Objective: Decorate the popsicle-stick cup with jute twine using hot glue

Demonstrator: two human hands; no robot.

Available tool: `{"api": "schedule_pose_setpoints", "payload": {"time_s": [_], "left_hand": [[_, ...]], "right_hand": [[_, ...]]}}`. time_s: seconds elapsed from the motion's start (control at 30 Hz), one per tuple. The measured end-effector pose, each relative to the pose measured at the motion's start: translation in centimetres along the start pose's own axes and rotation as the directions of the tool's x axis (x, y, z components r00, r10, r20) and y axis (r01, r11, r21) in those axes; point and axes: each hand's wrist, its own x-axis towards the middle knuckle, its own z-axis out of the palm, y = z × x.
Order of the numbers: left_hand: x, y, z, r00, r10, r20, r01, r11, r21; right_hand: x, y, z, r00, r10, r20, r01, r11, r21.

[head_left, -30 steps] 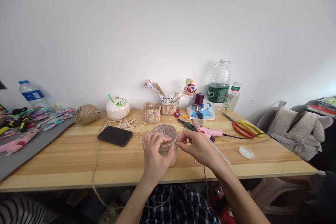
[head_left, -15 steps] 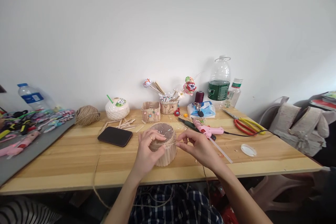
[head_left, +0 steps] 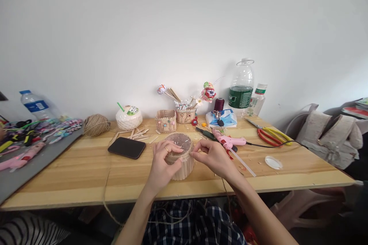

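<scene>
A round container (head_left: 184, 170) faced with upright wooden craft sticks stands on the table in front of me, twine running around it near the top. My left hand (head_left: 164, 161) is closed on its near left rim, fingers over the top and thumb on the outside, pressing the twine there. At the rim's right side my right hand (head_left: 211, 157) pinches the twine between thumb and forefinger, close against the sticks. A long slack strand of twine (head_left: 105, 191) loops over the table edge at left toward my lap. The twine ball (head_left: 96, 125) lies at the back left.
A black phone (head_left: 127, 148) and loose craft sticks (head_left: 140, 134) lie left of the container. A pink glue gun (head_left: 230, 141) with its cord, scissors (head_left: 271, 136) and a white lid (head_left: 273, 162) lie right. Small decorated stick boxes (head_left: 166, 121) and a large bottle (head_left: 241, 88) stand behind.
My right hand has come slightly left, closer to the container's rim, and the stretch of twine between my hands is shorter. My left hand keeps its hold. The view has shifted slightly.
</scene>
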Motion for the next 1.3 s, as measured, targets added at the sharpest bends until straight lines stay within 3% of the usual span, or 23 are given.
{"api": "schedule_pose_setpoints", "payload": {"time_s": [0.17,0.37,0.6,0.8,1.07,1.3], "left_hand": [[0.0,0.1,-0.1,1.000,-0.004,0.010,0.004,1.000,0.001],[-0.1,0.4,-0.7,0.999,-0.004,0.041,0.005,1.000,-0.013],[-0.1,0.4,-0.9,0.998,-0.016,0.067,0.019,0.999,-0.037],[0.0,0.2,-0.9,0.994,-0.043,0.103,0.047,0.998,-0.036],[0.3,0.1,-2.4,0.977,-0.025,0.211,0.043,0.996,-0.084],[0.3,0.0,-1.6,0.988,-0.028,0.153,0.043,0.994,-0.099]], "right_hand": [[0.5,0.4,-0.2,1.000,-0.021,0.007,0.021,1.000,0.009],[0.1,0.7,-0.5,0.984,-0.175,0.024,0.172,0.980,0.099],[-0.1,0.5,0.9,0.958,-0.270,-0.099,0.281,0.953,0.117],[0.5,0.8,1.9,0.967,-0.251,-0.041,0.255,0.950,0.178],[0.6,1.2,0.8,0.978,-0.202,0.047,0.185,0.953,0.242],[0.5,0.8,2.3,0.976,-0.187,-0.112,0.206,0.960,0.189]]}}
